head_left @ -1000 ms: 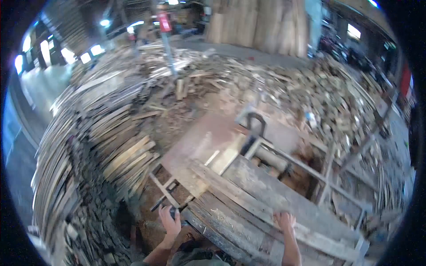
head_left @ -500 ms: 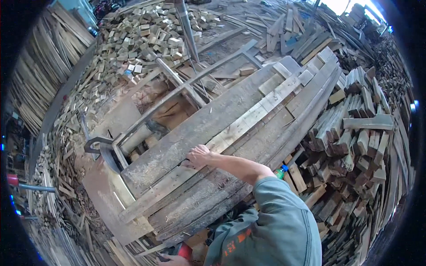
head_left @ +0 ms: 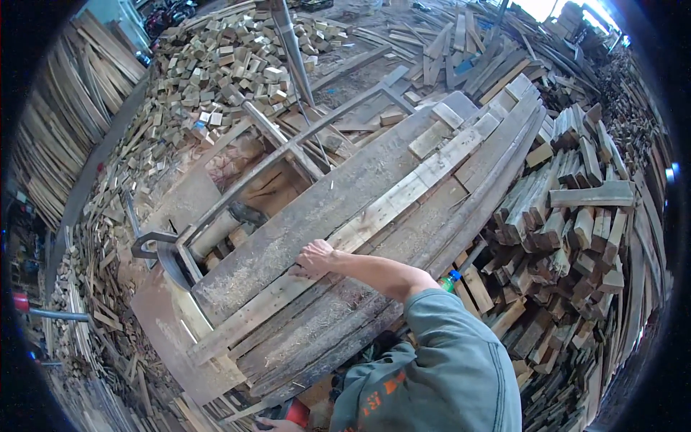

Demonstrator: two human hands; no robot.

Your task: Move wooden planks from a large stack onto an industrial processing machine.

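Right hand point(head_left: 314, 258) unmoved on plank point(head_left: 374, 216)

Left hand point(head_left: 277, 425) cut off by bottom edge; red object point(head_left: 296, 412) beside it half hidden, kind unclear.

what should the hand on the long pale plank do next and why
Probably close the right hand around the pale plank and draw it along its length. The hand rests on top of the plank, which lies on wider grey boards, with a stacked offcut pile crowding one side.
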